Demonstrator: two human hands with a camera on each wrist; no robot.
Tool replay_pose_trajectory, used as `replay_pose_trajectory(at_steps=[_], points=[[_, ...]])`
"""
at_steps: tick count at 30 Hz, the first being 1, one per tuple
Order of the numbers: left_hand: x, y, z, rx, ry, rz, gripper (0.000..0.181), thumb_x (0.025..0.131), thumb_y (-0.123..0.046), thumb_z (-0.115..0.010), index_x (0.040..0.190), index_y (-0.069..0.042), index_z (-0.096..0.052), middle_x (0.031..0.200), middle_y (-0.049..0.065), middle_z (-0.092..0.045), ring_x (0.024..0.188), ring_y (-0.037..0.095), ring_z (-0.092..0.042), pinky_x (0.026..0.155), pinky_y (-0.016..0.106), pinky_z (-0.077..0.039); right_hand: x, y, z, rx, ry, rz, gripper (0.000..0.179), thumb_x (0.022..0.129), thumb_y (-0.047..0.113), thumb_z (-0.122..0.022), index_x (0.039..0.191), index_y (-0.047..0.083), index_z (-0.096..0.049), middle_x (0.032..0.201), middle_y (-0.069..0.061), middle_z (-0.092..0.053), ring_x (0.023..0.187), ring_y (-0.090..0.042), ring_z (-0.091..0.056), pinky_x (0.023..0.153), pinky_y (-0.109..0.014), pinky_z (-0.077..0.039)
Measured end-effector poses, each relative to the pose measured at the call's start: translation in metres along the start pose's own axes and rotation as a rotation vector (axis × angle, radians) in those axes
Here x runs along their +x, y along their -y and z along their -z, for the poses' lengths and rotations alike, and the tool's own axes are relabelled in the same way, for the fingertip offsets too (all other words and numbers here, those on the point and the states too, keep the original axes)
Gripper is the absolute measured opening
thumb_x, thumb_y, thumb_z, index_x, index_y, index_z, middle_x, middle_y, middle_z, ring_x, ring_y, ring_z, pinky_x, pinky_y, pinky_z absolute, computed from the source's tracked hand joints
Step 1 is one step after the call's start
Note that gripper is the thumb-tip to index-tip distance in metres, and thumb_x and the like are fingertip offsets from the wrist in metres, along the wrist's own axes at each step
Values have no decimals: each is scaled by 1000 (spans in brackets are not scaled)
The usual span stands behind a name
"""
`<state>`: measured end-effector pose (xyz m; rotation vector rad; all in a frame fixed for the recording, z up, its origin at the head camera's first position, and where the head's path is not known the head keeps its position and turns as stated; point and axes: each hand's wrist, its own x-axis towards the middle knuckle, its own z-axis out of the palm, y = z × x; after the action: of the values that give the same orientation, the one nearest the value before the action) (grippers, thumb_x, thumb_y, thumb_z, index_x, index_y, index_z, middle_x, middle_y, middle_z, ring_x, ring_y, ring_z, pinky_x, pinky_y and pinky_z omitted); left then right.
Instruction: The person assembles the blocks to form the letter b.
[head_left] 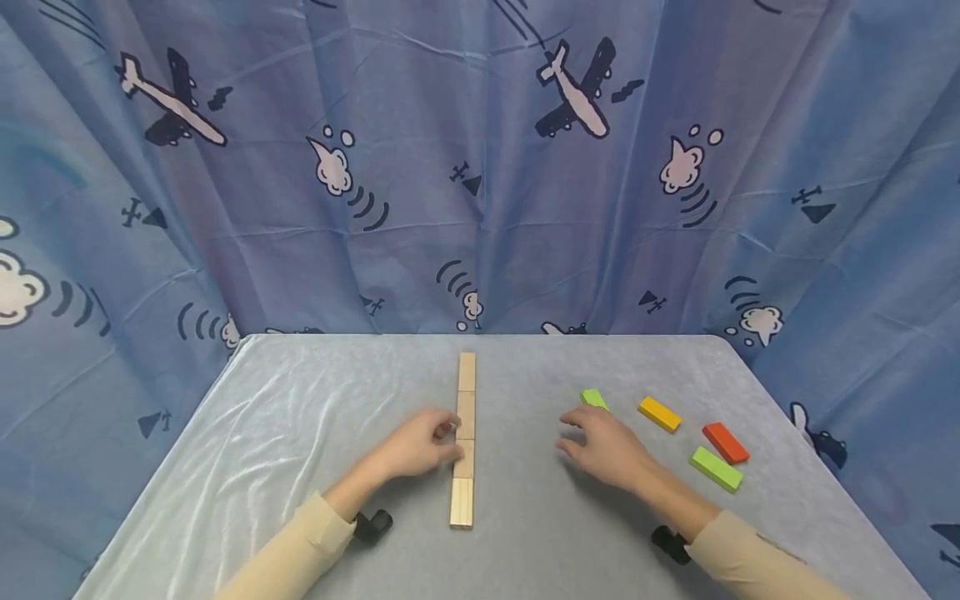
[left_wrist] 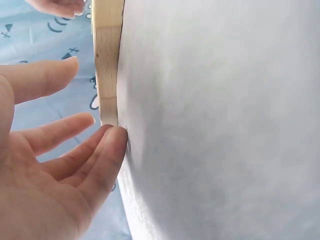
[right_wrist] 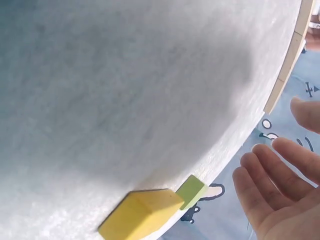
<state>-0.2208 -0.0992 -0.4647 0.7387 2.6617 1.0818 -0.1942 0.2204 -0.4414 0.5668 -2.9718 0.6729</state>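
Several plain wooden blocks [head_left: 466,372] lie end to end in a straight row down the middle of the table. My left hand [head_left: 422,443] is at the left side of this row, its thumb and fingers apart and its fingertips right by the wood. In the left wrist view the thumb stands off from the row [left_wrist: 107,60], and nothing is between it and the fingers. My right hand [head_left: 603,448] hovers right of the row with fingers spread, holding nothing. Just beyond it a green block [head_left: 595,398] is partly covered by the hand in the head view.
Right of my right hand lie an orange-yellow block [head_left: 660,414], a red block [head_left: 726,442] and another green block [head_left: 716,469]. All rest on a pale cloth-covered table [head_left: 337,375]. A blue curtain [head_left: 420,108] with airplane prints hangs behind and around it.
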Motion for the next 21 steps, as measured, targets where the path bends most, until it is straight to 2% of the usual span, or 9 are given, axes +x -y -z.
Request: replay_pose_trajectory(at_steps=[7,11,15,21], points=[[-16,-6,-4,70,16,-33,51,90,-25,-76,130,3,-62,121,17,-62,112,32,-59,97,50,-49,-1,-9,9,-4,-25,-9,37,92,20,-75,120,-3,-70,119,-16,-68,112,-37,-63,94,-55,-52],[-24,-11,-5,110,39,-18,57,90,-31,-76,135,0,-60,127,16,-60,120,33,-57,102,51,-47,2,-17,14,-21,-52,-29,38,91,20,-76,121,-3,-70,117,-16,-69,108,-36,-64,91,-54,-53],[-28,-13,-5,131,66,-1,64,89,-36,-78,140,-3,-58,129,13,-59,122,33,-55,103,51,-46,5,-24,18,8,-33,-84,41,93,22,-75,124,-4,-69,118,-18,-68,107,-36,-65,90,-54,-54],[-29,-12,-6,146,79,-13,69,86,-38,-80,142,-4,-57,130,12,-58,124,31,-52,103,50,-46,12,-36,24,53,-25,-146,44,95,23,-72,126,-8,-65,121,-23,-66,108,-39,-64,91,-55,-53]])
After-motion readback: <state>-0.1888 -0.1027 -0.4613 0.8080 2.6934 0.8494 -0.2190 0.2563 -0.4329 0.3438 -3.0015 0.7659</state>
